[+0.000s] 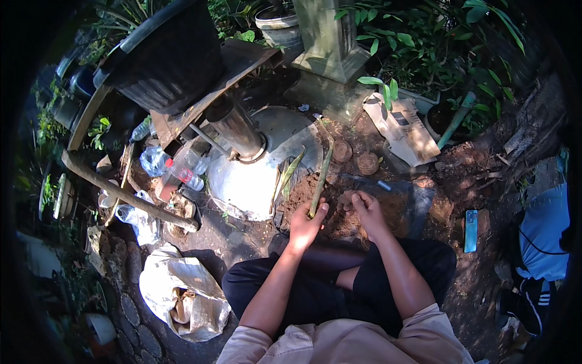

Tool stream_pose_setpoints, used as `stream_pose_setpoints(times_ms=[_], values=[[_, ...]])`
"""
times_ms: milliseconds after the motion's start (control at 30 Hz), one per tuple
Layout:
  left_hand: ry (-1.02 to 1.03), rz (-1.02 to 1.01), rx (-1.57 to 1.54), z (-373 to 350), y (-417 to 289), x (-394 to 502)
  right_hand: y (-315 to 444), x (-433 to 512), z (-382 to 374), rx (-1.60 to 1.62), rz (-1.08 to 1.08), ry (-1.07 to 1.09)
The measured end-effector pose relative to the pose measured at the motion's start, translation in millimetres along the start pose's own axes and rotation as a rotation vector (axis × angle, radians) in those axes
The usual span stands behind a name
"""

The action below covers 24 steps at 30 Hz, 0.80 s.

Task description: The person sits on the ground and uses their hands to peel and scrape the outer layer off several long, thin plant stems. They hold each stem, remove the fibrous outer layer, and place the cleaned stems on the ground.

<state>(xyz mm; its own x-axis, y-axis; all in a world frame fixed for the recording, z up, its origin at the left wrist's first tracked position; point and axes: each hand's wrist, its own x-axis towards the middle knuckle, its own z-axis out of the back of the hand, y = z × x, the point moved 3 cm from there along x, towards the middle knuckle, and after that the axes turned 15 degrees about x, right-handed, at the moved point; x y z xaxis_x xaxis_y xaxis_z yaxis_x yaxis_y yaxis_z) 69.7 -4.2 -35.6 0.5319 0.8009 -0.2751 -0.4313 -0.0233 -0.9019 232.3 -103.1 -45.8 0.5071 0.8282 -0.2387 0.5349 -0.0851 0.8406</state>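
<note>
My left hand (309,223) grips the lower end of a long green plant stem (324,173), which slants up and away from me. In my right hand (369,214), thumb and fingers pinch what looks like a clump of brown soil (346,201). Loose reddish-brown soil (300,195) is heaped on a dark sheet (420,200) beneath and beyond both hands. Left of the stem, a long mottled leaf (292,167) leans by the soil. Two round brown balls (342,151), apparently of twine or fibre, sit beyond the heap. A small grey cylinder (384,185) lies on the sheet.
A metal post (238,132) on a round base (291,123) supports a board with a large black pot (168,59). Plastic bottles (184,175) and a white sack (182,273) lie left. Cardboard (402,129) lies ahead; a phone (471,231) and a black shoe (523,302) are right.
</note>
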Motion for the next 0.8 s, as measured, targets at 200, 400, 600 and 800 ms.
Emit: stream_pose_setpoints(times_ms=[200, 400, 600, 800], values=[[0.039, -0.033, 0.023, -3, -3, -3, -8, -5, -2, -0.088, 0.011, 0.081], [0.061, -0.011, 0.061, -3, 1, -2, -24, -6, -4, -0.068, 0.035, 0.038], [0.062, -0.007, -0.062, -5, 7, 1, -27, -4, -5, -0.066, 0.015, 0.111], [0.111, -0.025, -0.144, -5, 7, 2, -19, -8, -9, -0.031, 0.043, 0.133]])
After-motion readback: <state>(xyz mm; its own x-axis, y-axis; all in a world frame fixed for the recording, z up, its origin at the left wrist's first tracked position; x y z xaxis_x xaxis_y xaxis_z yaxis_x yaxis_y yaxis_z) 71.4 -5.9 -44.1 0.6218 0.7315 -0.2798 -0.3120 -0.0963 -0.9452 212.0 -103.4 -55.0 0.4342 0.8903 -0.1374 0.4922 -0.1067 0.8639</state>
